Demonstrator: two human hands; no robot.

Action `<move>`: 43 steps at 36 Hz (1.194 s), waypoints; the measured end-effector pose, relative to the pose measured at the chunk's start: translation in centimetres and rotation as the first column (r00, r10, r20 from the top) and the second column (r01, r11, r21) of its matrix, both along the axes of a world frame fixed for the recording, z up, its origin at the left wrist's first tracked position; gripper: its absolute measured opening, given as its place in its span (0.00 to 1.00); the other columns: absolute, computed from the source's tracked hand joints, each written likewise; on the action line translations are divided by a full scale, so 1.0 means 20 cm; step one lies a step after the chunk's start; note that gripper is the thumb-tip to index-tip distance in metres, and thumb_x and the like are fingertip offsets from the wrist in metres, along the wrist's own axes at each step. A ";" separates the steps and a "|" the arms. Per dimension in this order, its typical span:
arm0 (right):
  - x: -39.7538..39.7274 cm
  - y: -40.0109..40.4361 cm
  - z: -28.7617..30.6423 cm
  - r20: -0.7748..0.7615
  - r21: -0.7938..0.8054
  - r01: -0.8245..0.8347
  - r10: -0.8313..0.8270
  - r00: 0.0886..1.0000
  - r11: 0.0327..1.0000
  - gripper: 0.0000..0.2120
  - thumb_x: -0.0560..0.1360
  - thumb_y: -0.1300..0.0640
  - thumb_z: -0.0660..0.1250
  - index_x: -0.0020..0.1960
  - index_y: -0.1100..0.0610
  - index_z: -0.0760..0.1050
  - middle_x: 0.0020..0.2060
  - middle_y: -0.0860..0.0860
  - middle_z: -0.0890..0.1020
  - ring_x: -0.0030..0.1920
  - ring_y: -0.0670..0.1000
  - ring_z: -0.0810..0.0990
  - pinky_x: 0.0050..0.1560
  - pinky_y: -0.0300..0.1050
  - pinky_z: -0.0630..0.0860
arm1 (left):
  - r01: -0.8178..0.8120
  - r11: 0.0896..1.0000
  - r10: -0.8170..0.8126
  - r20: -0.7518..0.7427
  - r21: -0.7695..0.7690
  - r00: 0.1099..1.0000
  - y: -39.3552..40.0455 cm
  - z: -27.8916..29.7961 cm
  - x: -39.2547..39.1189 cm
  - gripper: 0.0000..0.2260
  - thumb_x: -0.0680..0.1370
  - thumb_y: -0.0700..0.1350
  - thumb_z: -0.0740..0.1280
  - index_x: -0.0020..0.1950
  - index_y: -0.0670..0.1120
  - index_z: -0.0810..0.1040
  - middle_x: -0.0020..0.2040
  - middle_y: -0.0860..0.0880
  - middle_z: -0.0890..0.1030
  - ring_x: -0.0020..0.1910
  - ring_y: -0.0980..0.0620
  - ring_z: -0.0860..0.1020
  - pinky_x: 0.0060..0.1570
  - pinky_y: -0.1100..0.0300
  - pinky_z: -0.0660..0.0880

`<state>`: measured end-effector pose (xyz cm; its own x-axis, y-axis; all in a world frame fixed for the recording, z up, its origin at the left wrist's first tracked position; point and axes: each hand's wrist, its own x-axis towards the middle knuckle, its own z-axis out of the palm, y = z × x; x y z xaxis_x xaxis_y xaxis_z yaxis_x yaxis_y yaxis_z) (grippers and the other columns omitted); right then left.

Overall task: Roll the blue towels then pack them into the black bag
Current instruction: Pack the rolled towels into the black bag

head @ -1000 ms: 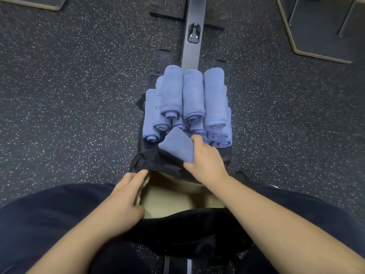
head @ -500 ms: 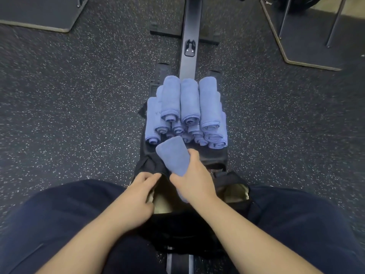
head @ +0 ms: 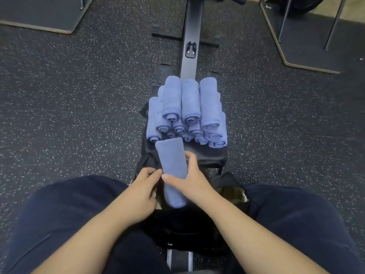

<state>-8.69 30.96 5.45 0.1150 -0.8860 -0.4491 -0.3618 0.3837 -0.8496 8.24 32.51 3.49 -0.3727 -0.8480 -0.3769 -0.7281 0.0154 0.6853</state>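
Observation:
A rolled blue towel (head: pixel 171 158) stands on end over the open mouth of the black bag (head: pixel 207 155), its lower end inside the opening. My right hand (head: pixel 189 180) grips this towel around its middle, thumb across the front. My left hand (head: pixel 141 190) holds the bag's left rim, fingertips beside the towel. A stack of several rolled blue towels (head: pixel 189 109) lies just beyond the bag on the rowing machine's seat.
The rowing machine's black rail (head: pixel 190 36) runs away from me over the speckled rubber floor (head: pixel 69 115). My dark-trousered legs flank the bag. A grey mat (head: pixel 45 14) lies at the far left; a metal frame on another mat (head: pixel 308 42) stands far right.
My right hand has brought one rolled towel from the stack's front back toward me and turned it upright into the bag's mouth. My left hand shifted slightly along the rim toward the towel.

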 end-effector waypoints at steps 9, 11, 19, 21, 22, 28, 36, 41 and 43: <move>0.03 0.01 -0.05 0.102 -0.084 -0.023 0.031 0.994 0.996 0.43 0.67 0.58 0.76 0.73 0.50 0.55 0.60 0.42 0.72 0.50 0.26 0.72 0.48 0.23 0.68 | 0.001 1.000 0.000 -0.042 0.017 0.999 0.00 0.01 0.00 0.28 0.70 0.30 0.58 0.67 0.50 0.67 0.60 0.53 0.63 0.59 0.53 0.70 0.60 0.59 0.69; 0.03 0.01 -0.05 0.110 -0.112 -0.003 0.016 0.994 0.994 0.43 0.67 0.60 0.76 0.74 0.52 0.55 0.63 0.45 0.72 0.52 0.27 0.72 0.50 0.24 0.68 | 0.004 1.000 -0.003 -0.031 0.025 1.000 0.00 0.01 0.01 0.29 0.69 0.31 0.59 0.68 0.51 0.67 0.61 0.54 0.63 0.59 0.52 0.70 0.60 0.57 0.70; 0.01 0.04 -0.11 0.100 -0.197 0.181 -0.164 0.981 0.964 0.40 0.71 0.63 0.73 0.72 0.48 0.51 0.56 0.33 0.68 0.51 0.22 0.70 0.49 0.21 0.66 | 0.016 1.000 -0.018 0.109 0.018 0.994 0.00 -0.02 0.03 0.37 0.71 0.39 0.65 0.77 0.53 0.54 0.67 0.53 0.57 0.60 0.55 0.69 0.62 0.59 0.69; 0.01 0.06 -0.13 0.075 -0.214 0.222 -0.210 0.975 0.951 0.41 0.72 0.62 0.72 0.74 0.50 0.49 0.59 0.36 0.69 0.54 0.25 0.70 0.52 0.21 0.64 | 0.012 1.000 -0.013 0.133 0.010 0.991 0.00 -0.03 0.05 0.38 0.71 0.42 0.67 0.77 0.53 0.54 0.69 0.53 0.55 0.64 0.53 0.66 0.65 0.60 0.66; 0.01 0.07 -0.13 0.057 -0.218 0.231 -0.224 0.973 0.948 0.41 0.72 0.61 0.72 0.74 0.51 0.48 0.62 0.40 0.68 0.56 0.29 0.70 0.55 0.22 0.63 | 0.022 1.000 -0.022 0.152 -0.003 0.988 0.01 -0.03 0.05 0.39 0.71 0.43 0.68 0.77 0.54 0.53 0.71 0.52 0.54 0.68 0.51 0.63 0.67 0.60 0.64; 0.03 0.15 -0.12 -0.062 -0.243 0.160 -0.180 0.982 0.957 0.45 0.71 0.50 0.67 0.77 0.53 0.42 0.75 0.52 0.59 0.73 0.50 0.61 0.72 0.48 0.60 | 0.132 0.987 -0.094 0.354 -0.087 0.930 0.01 0.02 0.04 0.43 0.70 0.49 0.70 0.78 0.53 0.49 0.77 0.53 0.37 0.76 0.49 0.49 0.70 0.56 0.61; 0.03 0.20 -0.18 -0.105 -0.225 0.017 -0.042 0.994 0.974 0.42 0.76 0.62 0.67 0.76 0.54 0.39 0.63 0.44 0.54 0.74 0.51 0.55 0.66 0.32 0.48 | 0.142 0.990 -0.128 0.277 -0.028 0.952 -0.04 -0.01 0.06 0.47 0.70 0.45 0.72 0.78 0.49 0.43 0.71 0.50 0.54 0.69 0.50 0.63 0.63 0.67 0.62; 0.03 0.22 -0.23 -0.124 -0.246 -0.018 -0.013 0.992 0.969 0.42 0.76 0.62 0.67 0.70 0.45 0.36 0.67 0.45 0.54 0.74 0.50 0.54 0.68 0.32 0.48 | 0.042 0.998 -0.051 0.226 0.043 0.973 -0.08 -0.01 0.05 0.49 0.70 0.43 0.73 0.78 0.52 0.40 0.58 0.54 0.58 0.52 0.53 0.70 0.50 0.67 0.66; 0.02 0.23 -0.25 -0.157 -0.243 -0.040 0.001 0.988 0.969 0.42 0.75 0.62 0.67 0.70 0.45 0.36 0.70 0.50 0.57 0.74 0.51 0.55 0.69 0.35 0.50 | 0.009 0.999 -0.020 0.217 0.048 0.976 -0.10 -0.01 0.05 0.50 0.70 0.42 0.73 0.78 0.54 0.40 0.57 0.53 0.60 0.52 0.50 0.72 0.50 0.61 0.69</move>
